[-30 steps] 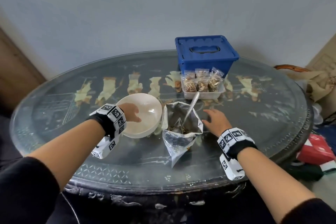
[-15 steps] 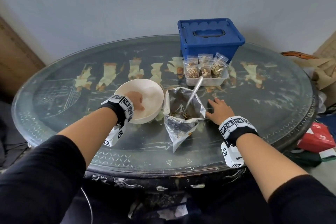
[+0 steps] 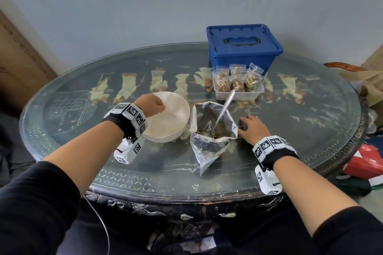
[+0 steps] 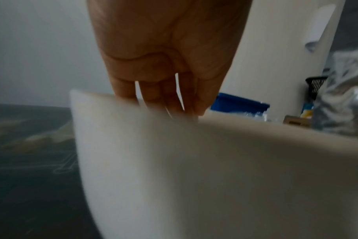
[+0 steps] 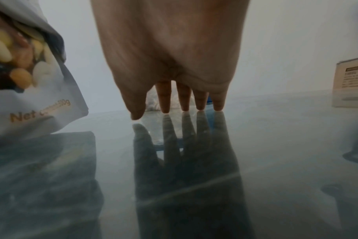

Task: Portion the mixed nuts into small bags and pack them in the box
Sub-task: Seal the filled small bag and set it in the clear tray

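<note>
Left hand (image 3: 150, 103) over the near-left rim of the bowl (image 3: 176, 126), fingers (image 4: 153, 95) reaching down inside it; what they touch or hold is hidden by the rim, so cannot tell if the hand grips anything. Right hand (image 3: 251, 128) flat on the table (image 3: 83, 151), fingers (image 5: 200, 100) straight and spread, tips on the glass, holding nothing, just right of the foil nut bag (image 3: 209, 141). Bag stands open at table centre, touching or nearly touching the bowl on its left; spoon (image 3: 224, 107) sticks out of it, handle leaning far-right over the tray (image 3: 238, 94). Tray sits far of the bag with three small filled bags (image 3: 236, 79) upright in it. Blue box (image 3: 243, 47), lid on, directly behind the tray at the far edge. Nuts (image 3: 207, 132) visible at the bag's bottom.
</note>
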